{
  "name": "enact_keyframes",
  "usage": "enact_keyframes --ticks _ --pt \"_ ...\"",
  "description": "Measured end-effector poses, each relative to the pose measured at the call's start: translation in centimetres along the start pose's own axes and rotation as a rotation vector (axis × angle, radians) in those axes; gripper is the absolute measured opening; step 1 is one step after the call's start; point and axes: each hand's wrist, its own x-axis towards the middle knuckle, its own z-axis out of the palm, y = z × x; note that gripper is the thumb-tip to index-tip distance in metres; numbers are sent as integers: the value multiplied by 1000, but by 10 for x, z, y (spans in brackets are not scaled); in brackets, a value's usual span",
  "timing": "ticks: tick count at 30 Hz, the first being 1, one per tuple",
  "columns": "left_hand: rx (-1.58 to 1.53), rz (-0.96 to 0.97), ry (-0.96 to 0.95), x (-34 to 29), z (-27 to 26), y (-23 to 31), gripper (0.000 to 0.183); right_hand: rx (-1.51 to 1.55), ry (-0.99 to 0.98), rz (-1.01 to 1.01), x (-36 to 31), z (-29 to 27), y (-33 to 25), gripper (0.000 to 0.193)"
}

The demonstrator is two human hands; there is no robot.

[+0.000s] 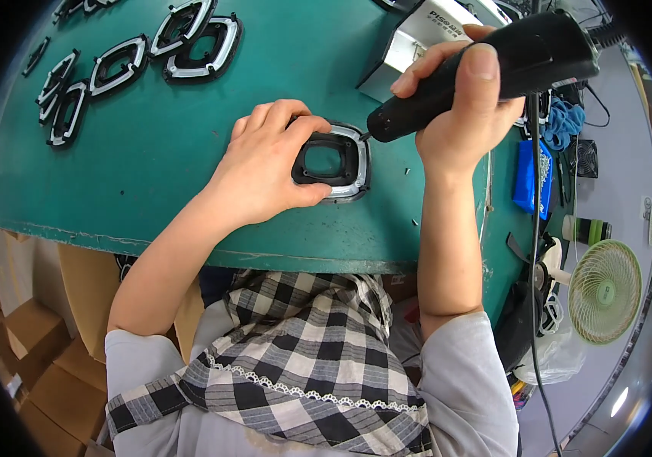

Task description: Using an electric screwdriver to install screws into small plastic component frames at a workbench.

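A black and silver rounded-square frame [358,164] lies flat on the green tabletop. My left hand [265,160] grips its left side, thumb at the near edge and fingers at the far edge. In my right hand [459,114] is a black electric screwdriver [509,65], held tilted with the fingers wrapped round its body. Its bit meets the frame's upper right corner; whether a screw sits under the tip is too small to tell. Two small screws [407,170] lie loose on the table right of the frame.
Several similar frames [120,65] lie at the far left of the green table [166,183]. A white box [425,30] stands beyond the screwdriver. Rightward are a blue tray [525,177] of small screws, a blue cloth [563,123], a hanging cable [536,251] and a fan [605,292]. Cardboard boxes [67,388] stand lower left.
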Motion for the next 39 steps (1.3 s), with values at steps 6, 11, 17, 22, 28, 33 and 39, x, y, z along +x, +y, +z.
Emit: enact_keyframes --ticks 6,11,17,22,28,33,39 --pt "-28 -20 -20 0 -1 1 64 53 -126 -3 -5 -1 -2 59" --pt "-24 -18 -5 -2 1 -1 64 85 -119 -44 -5 -2 3 60" --pt "-24 -9 -15 0 -3 1 64 124 -196 -5 -1 -1 1 62" --pt "-21 -8 -22 0 -3 0 64 215 -182 5 -2 -4 3 60" --pt "-39 2 -19 2 -4 -3 64 156 -111 0 -3 -6 4 59" --pt "-62 -13 -52 4 -7 0 64 128 -174 -39 -7 -4 1 59" --pt "-76 16 -70 4 -8 -6 64 37 82 45 11 -27 -7 50"
